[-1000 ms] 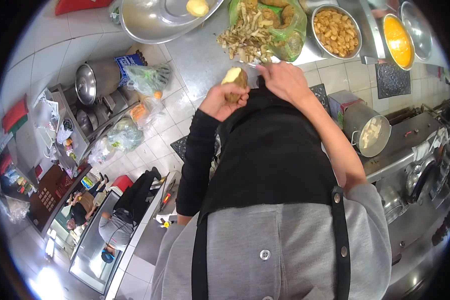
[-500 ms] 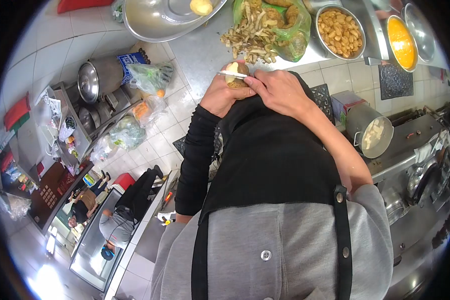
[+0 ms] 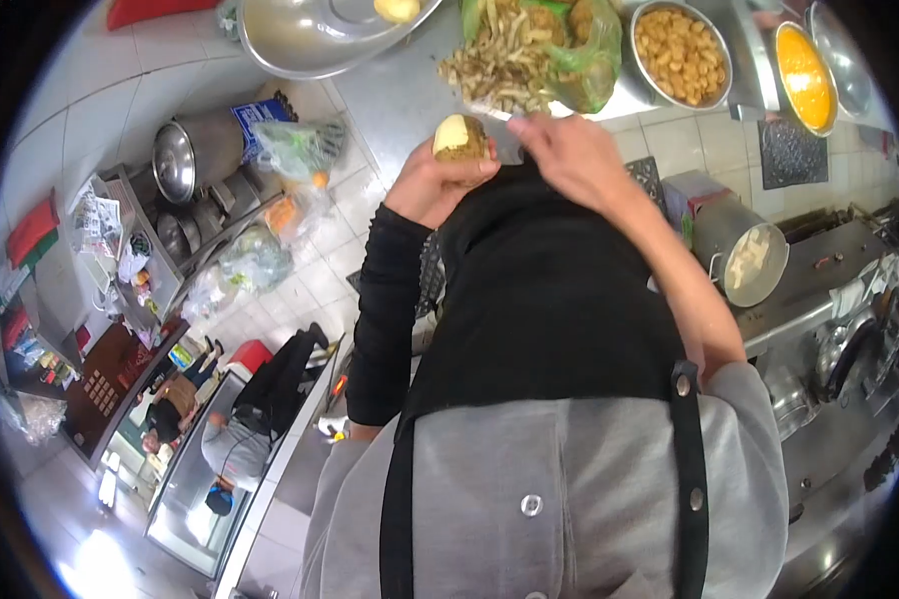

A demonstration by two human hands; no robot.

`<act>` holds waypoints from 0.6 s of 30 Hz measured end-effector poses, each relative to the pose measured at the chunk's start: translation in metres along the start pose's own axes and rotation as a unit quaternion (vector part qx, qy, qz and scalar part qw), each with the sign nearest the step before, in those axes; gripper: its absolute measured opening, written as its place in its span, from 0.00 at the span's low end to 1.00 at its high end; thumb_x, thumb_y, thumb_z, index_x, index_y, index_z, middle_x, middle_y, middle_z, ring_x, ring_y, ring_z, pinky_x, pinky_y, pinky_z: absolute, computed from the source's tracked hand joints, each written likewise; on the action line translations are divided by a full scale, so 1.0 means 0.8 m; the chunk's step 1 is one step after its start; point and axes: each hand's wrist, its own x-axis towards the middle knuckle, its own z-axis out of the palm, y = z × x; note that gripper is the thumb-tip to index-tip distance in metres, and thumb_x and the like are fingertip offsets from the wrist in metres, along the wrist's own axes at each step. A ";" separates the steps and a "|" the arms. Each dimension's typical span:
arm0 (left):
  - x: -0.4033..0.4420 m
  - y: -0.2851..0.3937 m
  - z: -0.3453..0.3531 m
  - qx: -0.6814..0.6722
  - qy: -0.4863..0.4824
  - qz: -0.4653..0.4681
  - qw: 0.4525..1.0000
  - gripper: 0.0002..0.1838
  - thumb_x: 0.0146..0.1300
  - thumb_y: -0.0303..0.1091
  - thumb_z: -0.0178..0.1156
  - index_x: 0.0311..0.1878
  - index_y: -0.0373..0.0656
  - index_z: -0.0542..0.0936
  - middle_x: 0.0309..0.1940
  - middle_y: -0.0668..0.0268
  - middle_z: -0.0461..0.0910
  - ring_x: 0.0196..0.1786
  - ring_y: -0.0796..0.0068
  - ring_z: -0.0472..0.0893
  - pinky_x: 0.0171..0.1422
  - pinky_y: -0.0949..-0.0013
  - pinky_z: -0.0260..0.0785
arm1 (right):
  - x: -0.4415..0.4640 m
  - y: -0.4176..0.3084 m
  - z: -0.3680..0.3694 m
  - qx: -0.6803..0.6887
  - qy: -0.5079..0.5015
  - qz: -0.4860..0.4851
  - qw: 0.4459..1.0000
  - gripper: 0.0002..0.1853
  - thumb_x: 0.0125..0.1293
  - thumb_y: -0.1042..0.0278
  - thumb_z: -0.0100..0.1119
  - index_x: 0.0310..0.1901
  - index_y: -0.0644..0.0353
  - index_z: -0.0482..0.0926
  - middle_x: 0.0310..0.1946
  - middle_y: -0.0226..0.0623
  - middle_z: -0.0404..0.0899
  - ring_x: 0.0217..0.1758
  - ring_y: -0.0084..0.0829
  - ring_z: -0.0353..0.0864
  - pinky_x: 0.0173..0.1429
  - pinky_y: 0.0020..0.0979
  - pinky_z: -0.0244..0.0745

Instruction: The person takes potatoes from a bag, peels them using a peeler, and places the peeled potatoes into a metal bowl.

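My left hand (image 3: 434, 186) grips a potato (image 3: 459, 137), its upper left side pale yellow and bare and the rest still in brown skin. To the right and apart from the potato, my right hand (image 3: 573, 160) is closed on a peeler (image 3: 492, 113), which is smeared by motion. Just beyond the hands a heap of potato peelings (image 3: 497, 70) lies on the steel table (image 3: 390, 112). Beside the heap is a green plastic bag (image 3: 596, 60) with unpeeled potatoes in it. A large metal bowl (image 3: 295, 58) at the back left holds a peeled potato (image 3: 398, 10).
At the back right stand a bowl of light brown pieces (image 3: 679, 58) and a bowl of orange liquid (image 3: 806, 80). A pot (image 3: 752, 262) with pale pieces sits at the right. Bagged vegetables (image 3: 255, 262) are at the left. Another person (image 3: 238, 449) is at the lower left.
My right hand has drawn the peeler off the potato, up and to the right. The potato has tilted in my left hand, and more of its bare side shows.
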 end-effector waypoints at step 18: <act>0.006 0.019 0.020 0.024 -0.014 0.033 0.999 0.41 0.61 0.13 0.74 0.77 0.35 0.68 0.57 0.64 0.82 0.62 0.70 0.83 0.64 0.64 0.80 | -0.006 0.004 0.012 0.050 0.007 -0.046 0.998 0.28 0.85 0.44 0.52 0.37 0.63 0.84 0.24 0.54 0.84 0.34 0.60 0.86 0.42 0.56 0.79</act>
